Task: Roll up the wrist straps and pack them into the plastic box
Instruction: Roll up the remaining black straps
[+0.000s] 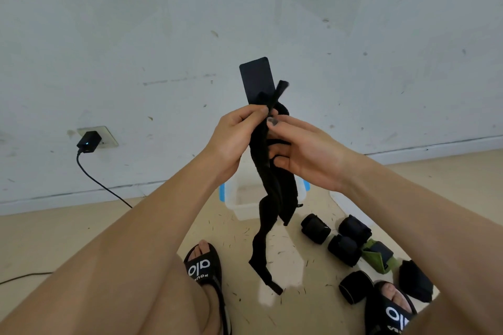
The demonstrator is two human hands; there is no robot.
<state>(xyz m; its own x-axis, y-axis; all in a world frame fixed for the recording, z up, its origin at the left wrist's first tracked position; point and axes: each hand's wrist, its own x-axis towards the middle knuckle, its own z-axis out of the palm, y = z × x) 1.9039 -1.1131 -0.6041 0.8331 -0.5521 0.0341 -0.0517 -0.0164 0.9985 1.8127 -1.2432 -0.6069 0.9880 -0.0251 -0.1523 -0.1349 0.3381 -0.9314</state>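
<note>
I hold a long black wrist strap up in front of me, unrolled and twisted, its lower end dangling over the floor. Its flat velcro tab sticks up above my fingers. My left hand pinches the strap near its top between thumb and fingers. My right hand grips the same strap just beside it, fingers curled round the fabric. Below, partly hidden by my hands and the strap, sits the clear plastic box with blue clips. Several rolled black straps lie on the floor to the right, with a green one among them.
My feet in black slide sandals stand on the beige floor either side of the straps. A white lid lies right of the box. A charger is plugged into a wall socket at left, its cable trailing across the floor.
</note>
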